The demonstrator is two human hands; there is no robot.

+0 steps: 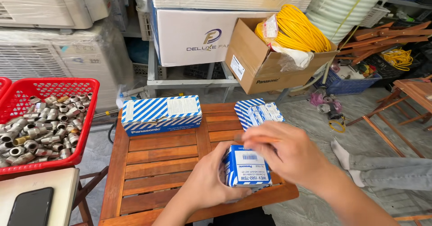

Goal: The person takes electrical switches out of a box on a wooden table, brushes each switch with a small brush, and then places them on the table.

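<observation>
Indoors, slatted wooden table, cluttered storeroom, hands gripping small box.

left hand: bare | right hand: bare | grey trousers | white sock

Both hands meet over the near right part of the slatted wooden table, the left hand cupping a small blue-and-white striped box and the right hand lying over its top. Left of the grip the slats lie bare right to the table's edge, giving open passage. Just beyond the grip a second small striped box blocks the way forward. Beyond and to the left, a long striped carton lies across the far edge. Further left, off the table, a red basket of metal fittings bounds that side. Right of the grip the table ends at open floor.
</observation>
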